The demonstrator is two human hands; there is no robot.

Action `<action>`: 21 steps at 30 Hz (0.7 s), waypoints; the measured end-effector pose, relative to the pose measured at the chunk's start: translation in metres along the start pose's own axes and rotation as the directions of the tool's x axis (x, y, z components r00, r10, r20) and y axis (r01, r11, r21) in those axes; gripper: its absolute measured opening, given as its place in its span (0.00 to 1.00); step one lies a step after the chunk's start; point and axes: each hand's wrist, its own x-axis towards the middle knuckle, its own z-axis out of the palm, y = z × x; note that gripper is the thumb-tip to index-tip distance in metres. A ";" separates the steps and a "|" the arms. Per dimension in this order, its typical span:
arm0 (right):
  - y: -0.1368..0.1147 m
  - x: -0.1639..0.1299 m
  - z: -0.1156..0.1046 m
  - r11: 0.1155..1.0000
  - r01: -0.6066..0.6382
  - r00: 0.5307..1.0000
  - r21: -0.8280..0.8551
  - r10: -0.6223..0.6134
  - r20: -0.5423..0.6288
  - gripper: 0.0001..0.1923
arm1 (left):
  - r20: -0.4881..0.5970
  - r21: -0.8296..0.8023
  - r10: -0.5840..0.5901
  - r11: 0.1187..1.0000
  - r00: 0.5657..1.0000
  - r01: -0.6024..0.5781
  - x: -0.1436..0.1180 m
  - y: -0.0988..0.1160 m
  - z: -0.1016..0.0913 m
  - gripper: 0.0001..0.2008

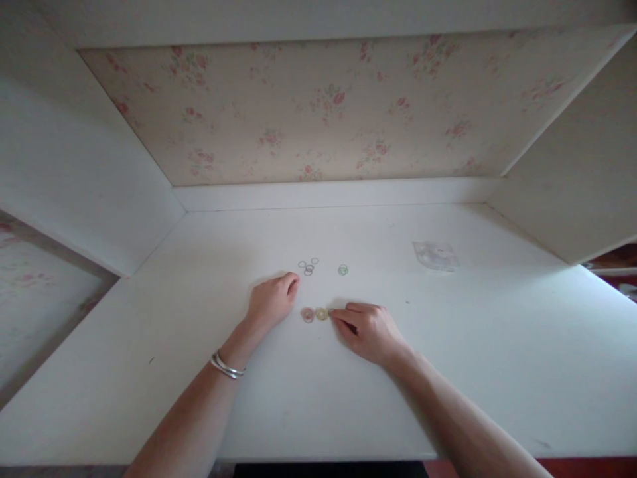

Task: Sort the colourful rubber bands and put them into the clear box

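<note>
The right hand is resting its fingertips by the yellow rings; I can't tell if they're pinching. The left hand is lying curled closed near gray rings. Pink rings are sitting beside the yellow, green rings nearer the table's back edge.

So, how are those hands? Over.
Left hand curled by thin grey rings. Right hand beside round yellow rings. Transparent plastic bag farther right, not blocking.
</note>
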 end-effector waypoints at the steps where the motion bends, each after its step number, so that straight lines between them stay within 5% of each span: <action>1: 0.000 0.000 0.000 1.000 -0.001 1.000 -0.003 0.001 0.001 0.13 | -0.001 0.001 -0.003 1.000 1.000 0.003 0.000 0.000 0.000 0.13; 13: 0.005 0.006 0.001 0.955 -0.211 0.951 0.208 0.249 -0.180 0.12 | 0.001 -0.082 -0.054 0.995 0.999 0.054 0.003 0.010 -0.004 0.14; 21: 0.005 0.013 0.004 0.936 -0.222 0.949 0.273 0.272 -0.161 0.12 | -0.020 -0.140 -0.036 0.990 0.999 0.032 0.010 0.013 -0.001 0.14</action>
